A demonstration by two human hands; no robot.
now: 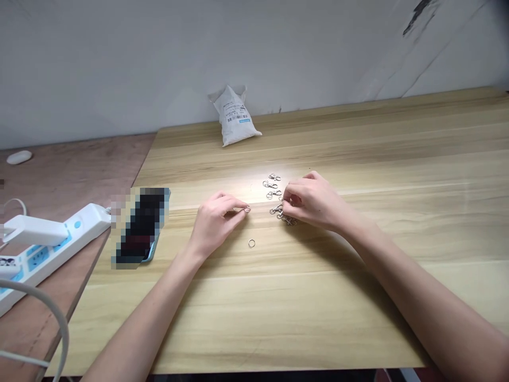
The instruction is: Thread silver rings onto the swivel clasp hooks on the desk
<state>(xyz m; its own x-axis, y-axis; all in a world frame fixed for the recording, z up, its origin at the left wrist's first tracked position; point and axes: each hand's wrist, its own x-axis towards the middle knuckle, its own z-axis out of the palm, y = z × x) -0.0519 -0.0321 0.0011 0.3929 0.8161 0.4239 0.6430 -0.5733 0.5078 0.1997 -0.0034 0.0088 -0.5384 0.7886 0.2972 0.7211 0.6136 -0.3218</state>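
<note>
Between the thumb and forefinger of my left hand (217, 220) is a small metal split ring (247, 209). A second split ring (252, 243) lies flat on the table just below that hand. My right hand (312, 199) is closed in a pinch among several silver swivel clasps; a bit of metal shows at its fingertips, too small to name for certain. Clasps with rings (270, 184) lie in a short column to the left of my right fingers. More clasps (288, 218) are bunched under that hand, partly hidden by it.
A white labelled plastic packet (236, 119) stands at the back against the wall. To the left lies a phone (141, 225), blurred by pixels. A white power strip (87, 220) with plugs and cables is on the brown surface at far left, near a white oval case (19, 157).
</note>
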